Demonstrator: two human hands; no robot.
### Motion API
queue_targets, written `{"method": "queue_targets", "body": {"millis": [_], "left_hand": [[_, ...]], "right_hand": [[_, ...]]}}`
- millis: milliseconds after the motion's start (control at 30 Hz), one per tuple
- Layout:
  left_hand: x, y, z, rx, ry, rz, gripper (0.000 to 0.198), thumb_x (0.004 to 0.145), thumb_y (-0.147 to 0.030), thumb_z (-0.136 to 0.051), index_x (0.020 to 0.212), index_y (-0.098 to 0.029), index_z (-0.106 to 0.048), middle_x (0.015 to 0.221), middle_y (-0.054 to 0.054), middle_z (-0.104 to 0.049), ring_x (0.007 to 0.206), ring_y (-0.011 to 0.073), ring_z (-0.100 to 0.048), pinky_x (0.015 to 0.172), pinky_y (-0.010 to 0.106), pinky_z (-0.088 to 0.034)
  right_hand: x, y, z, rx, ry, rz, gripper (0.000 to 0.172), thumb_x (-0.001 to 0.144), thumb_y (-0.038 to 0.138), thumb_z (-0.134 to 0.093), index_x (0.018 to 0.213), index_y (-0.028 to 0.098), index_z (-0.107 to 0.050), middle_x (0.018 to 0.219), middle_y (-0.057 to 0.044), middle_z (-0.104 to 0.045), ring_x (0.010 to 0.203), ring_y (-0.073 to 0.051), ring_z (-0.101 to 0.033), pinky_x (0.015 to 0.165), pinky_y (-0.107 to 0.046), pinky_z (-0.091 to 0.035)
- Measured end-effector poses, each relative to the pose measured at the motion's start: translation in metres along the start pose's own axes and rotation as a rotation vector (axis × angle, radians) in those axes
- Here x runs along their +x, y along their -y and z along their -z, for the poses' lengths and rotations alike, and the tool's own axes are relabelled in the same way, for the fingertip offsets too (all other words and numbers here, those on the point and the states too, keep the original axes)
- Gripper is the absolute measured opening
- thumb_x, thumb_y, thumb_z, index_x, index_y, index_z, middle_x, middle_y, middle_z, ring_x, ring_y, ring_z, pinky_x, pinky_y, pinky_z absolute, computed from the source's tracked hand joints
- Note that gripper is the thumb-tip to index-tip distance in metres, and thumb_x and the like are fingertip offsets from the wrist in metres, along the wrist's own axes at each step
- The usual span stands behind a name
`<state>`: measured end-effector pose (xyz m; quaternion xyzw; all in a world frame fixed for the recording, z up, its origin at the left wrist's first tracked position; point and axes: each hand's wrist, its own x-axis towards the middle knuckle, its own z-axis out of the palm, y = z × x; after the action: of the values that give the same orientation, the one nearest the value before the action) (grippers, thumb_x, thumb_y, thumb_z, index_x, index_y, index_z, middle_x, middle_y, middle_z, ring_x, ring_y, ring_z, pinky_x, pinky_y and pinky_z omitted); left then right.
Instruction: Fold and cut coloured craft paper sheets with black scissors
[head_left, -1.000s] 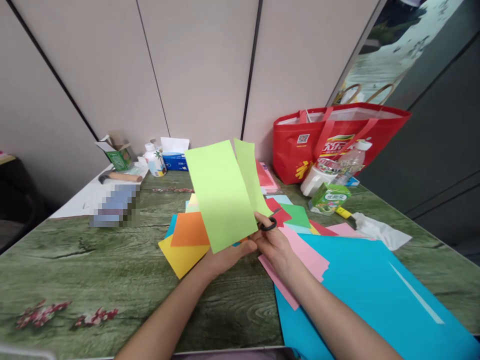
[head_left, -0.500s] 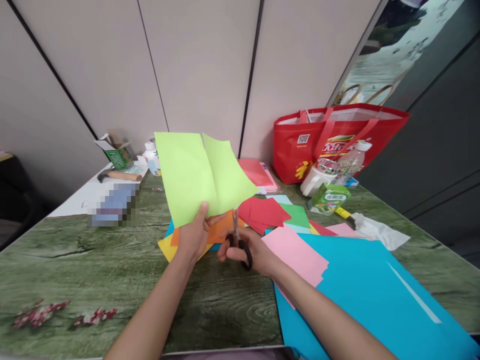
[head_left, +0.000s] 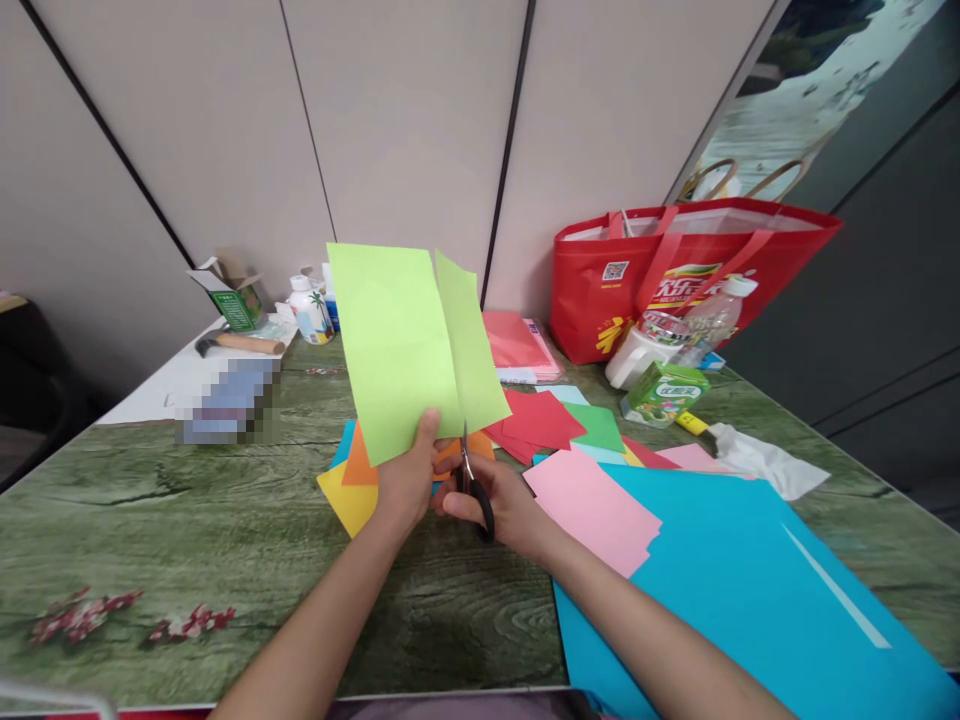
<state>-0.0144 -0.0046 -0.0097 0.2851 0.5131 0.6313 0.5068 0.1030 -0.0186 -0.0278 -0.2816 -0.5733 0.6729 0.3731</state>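
A light green sheet of paper (head_left: 397,340) stands raised in my left hand (head_left: 411,470), its thumb on the front near the lower edge. A slit from the top edge parts the sheet's upper portion into two flaps. My right hand (head_left: 495,500) is closed round the black handles of a pair of scissors (head_left: 480,498). Their blades point up at the sheet's lower edge, beside my left fingers. Under my hands lie orange (head_left: 362,458) and yellow paper (head_left: 349,500), with a bit of blue.
Red paper pieces (head_left: 544,420), a green piece (head_left: 600,428) and pink sheets (head_left: 592,510) lie to the right, over a large blue sheet (head_left: 735,580). Behind stand a red bag (head_left: 592,290), a green carton (head_left: 664,393) and bottles. A hammer (head_left: 244,343) lies at the left.
The green sheet has moved a little right and turned, so its right flap looks narrower. My left hand has come closer to the scissors, whose blades now meet the paper's lower edge.
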Motion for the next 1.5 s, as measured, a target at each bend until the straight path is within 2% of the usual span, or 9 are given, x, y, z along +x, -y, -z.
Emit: {"method": "queue_targets", "body": {"millis": [33,100,300,500,700,933,1100,1333,1500], "left_hand": [[-0.003,-0.001,-0.002,0.021,-0.064,-0.001,0.033,0.07,-0.041,-0.067,0.092,-0.016,-0.064,0.09,0.007,-0.072,0.085,0.0234,-0.067,0.075,0.033,-0.055],[-0.007,-0.006,-0.006,0.006,-0.117,0.018,0.031,0.069,-0.036,-0.068,0.093,-0.017,-0.064,0.096,0.008,-0.071,0.083,0.0236,-0.068,0.071,0.033,-0.055],[-0.01,-0.012,-0.01,0.009,-0.143,0.07,0.028,0.073,-0.032,-0.066,0.095,-0.015,-0.064,0.097,0.01,-0.071,0.077,0.0237,-0.069,0.065,0.031,-0.055],[-0.004,0.001,-0.002,0.181,-0.155,-0.047,0.035,0.071,-0.039,-0.067,0.097,-0.017,-0.065,0.104,0.009,-0.069,0.09,0.0239,-0.066,0.084,0.034,-0.05],[0.001,0.009,0.0,0.192,-0.162,-0.122,0.046,0.07,-0.045,-0.066,0.108,-0.019,-0.059,0.12,0.008,-0.061,0.104,0.0237,-0.06,0.092,0.036,-0.045],[0.0,0.008,0.001,0.182,-0.134,-0.134,0.041,0.07,-0.045,-0.065,0.102,-0.019,-0.062,0.114,0.008,-0.064,0.101,0.024,-0.062,0.089,0.035,-0.047],[-0.002,0.005,0.0,0.136,-0.151,-0.1,0.035,0.069,-0.042,-0.068,0.096,-0.02,-0.064,0.102,0.007,-0.069,0.086,0.0242,-0.067,0.079,0.034,-0.051],[-0.003,0.004,-0.001,0.206,-0.213,-0.136,0.03,0.067,-0.039,-0.07,0.09,-0.021,-0.065,0.103,0.006,-0.069,0.095,0.024,-0.064,0.091,0.034,-0.045],[-0.001,0.007,0.001,0.22,-0.184,-0.129,0.033,0.07,-0.043,-0.066,0.095,-0.021,-0.065,0.105,0.006,-0.068,0.091,0.024,-0.065,0.087,0.036,-0.047]], "right_hand": [[0.0,0.001,0.0,0.0,-0.006,0.004,0.044,0.061,0.047,-0.074,0.088,0.02,-0.053,0.065,0.003,-0.053,0.061,-0.013,-0.05,0.058,-0.024,-0.035],[-0.001,0.003,-0.001,-0.005,-0.015,0.01,0.044,0.06,0.046,-0.075,0.087,0.02,-0.052,0.068,0.002,-0.054,0.062,-0.013,-0.049,0.058,-0.024,-0.035],[-0.001,0.004,-0.002,-0.012,-0.004,0.013,0.042,0.064,0.045,-0.073,0.09,0.019,-0.053,0.073,0.001,-0.054,0.064,-0.013,-0.049,0.059,-0.024,-0.036],[0.0,0.005,-0.002,-0.022,-0.014,0.031,0.043,0.062,0.046,-0.074,0.091,0.02,-0.055,0.072,0.001,-0.053,0.064,-0.013,-0.048,0.06,-0.025,-0.036],[0.0,0.008,-0.002,-0.057,-0.037,0.044,0.038,0.065,0.045,-0.072,0.09,0.021,-0.056,0.074,0.0,-0.054,0.064,-0.014,-0.049,0.06,-0.025,-0.037],[0.0,0.005,0.001,-0.041,-0.026,0.003,0.041,0.065,0.042,-0.073,0.094,0.019,-0.056,0.072,0.001,-0.054,0.063,-0.012,-0.049,0.058,-0.024,-0.037],[-0.001,0.004,0.001,-0.031,-0.022,-0.007,0.043,0.062,0.041,-0.075,0.093,0.019,-0.056,0.071,0.001,-0.055,0.063,-0.013,-0.051,0.057,-0.024,-0.039],[-0.001,0.004,0.0,-0.024,-0.041,0.008,0.042,0.063,0.041,-0.075,0.094,0.018,-0.058,0.071,0.001,-0.053,0.062,-0.012,-0.05,0.057,-0.023,-0.038],[-0.001,0.003,0.001,-0.021,-0.039,0.0,0.042,0.063,0.041,-0.075,0.095,0.019,-0.057,0.07,0.002,-0.054,0.061,-0.012,-0.05,0.056,-0.023,-0.038]]}}
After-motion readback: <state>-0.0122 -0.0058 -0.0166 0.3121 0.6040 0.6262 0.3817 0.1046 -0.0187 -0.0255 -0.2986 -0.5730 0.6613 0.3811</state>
